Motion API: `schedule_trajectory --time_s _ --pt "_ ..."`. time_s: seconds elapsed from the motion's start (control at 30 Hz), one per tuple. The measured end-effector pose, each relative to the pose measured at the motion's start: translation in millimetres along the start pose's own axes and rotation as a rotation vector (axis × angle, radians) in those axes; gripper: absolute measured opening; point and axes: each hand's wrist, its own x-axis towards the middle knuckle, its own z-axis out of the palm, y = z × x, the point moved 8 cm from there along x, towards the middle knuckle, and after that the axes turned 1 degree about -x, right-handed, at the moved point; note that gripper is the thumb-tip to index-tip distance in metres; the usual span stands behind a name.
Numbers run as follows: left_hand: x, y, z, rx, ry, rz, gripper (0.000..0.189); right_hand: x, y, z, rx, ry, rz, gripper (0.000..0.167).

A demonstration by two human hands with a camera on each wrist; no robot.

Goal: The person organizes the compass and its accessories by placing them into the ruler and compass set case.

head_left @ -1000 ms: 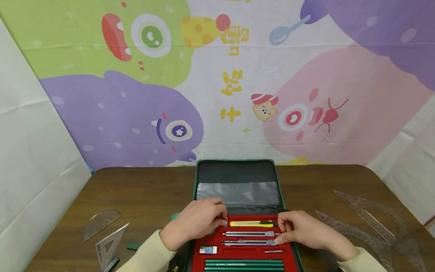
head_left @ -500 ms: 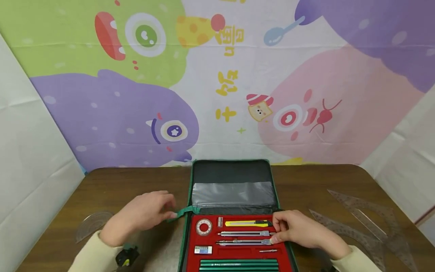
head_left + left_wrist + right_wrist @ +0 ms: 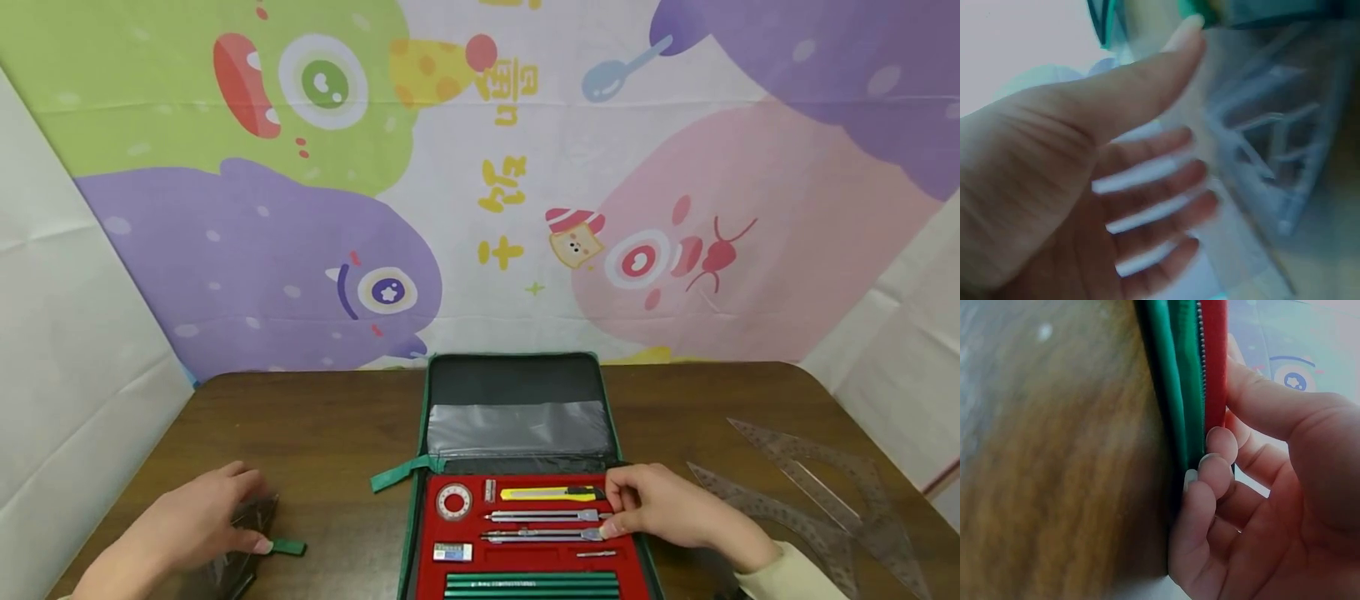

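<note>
My left hand [image 3: 191,521] is over the table's left side, its fingers extended and the thumb apart. Close to it is a clear set square [image 3: 1219,122], blurred in the left wrist view and partly covered in the head view. The thumb tip lies by a small green strip [image 3: 288,547]. On the other side, my right hand [image 3: 663,504] grips the right edge of an open green zip case [image 3: 517,379], thumb on top and fingertips curled against the zipper side [image 3: 1202,375]. A red tray [image 3: 431,575] in the case holds a yellow utility knife [image 3: 551,493], two compasses and several green pencils [image 3: 532,577].
Also in the tray are a white ring [image 3: 453,502], a small sharpener [image 3: 490,490] and an eraser [image 3: 452,552]. A green strap [image 3: 396,476] sticks out left of the case. Large clear set squares [image 3: 817,496] lie on the right. A printed cloth hangs behind the table.
My left hand has moved left from the tray, past the green strap, to the set square. The white ring has come into view. My right hand keeps its grip on the case.
</note>
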Motion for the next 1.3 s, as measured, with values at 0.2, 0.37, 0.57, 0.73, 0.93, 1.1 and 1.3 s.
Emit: schedule_trajectory --time_s 0.2,0.37,0.57,0.73,0.93,1.1,1.3 --pt "-10.3 19.9 8.8 -0.081 0.056 0.312 0.034 -0.7 2.1 -0.5 -0.02 0.006 -0.002 0.034" --pt "-11.8 33.9 13.4 -0.106 0.093 0.465 0.015 -1.6 2.6 -0.3 -0.023 0.003 -0.007 0.033" --pt "-8.1 41.7 14.2 -0.106 0.071 0.448 0.011 -1.6 1.6 -0.7 -0.021 0.001 -0.007 0.033" --pt "2.8 57.4 15.2 -0.177 0.009 0.339 0.009 -0.6 0.7 -1.0 -0.015 0.001 0.0 0.033" --pt "17.4 105.7 19.2 -0.174 -0.028 0.388 0.006 -0.8 0.7 0.6 -0.015 0.0 0.004 0.034" --pt "26.9 155.6 18.7 -0.168 -0.036 0.473 0.008 -0.3 0.0 0.6 -0.015 0.004 0.003 0.033" --pt "35.1 206.1 29.4 -0.138 -0.077 0.55 0.008 0.7 0.8 0.0 -0.005 0.008 0.006 0.032"
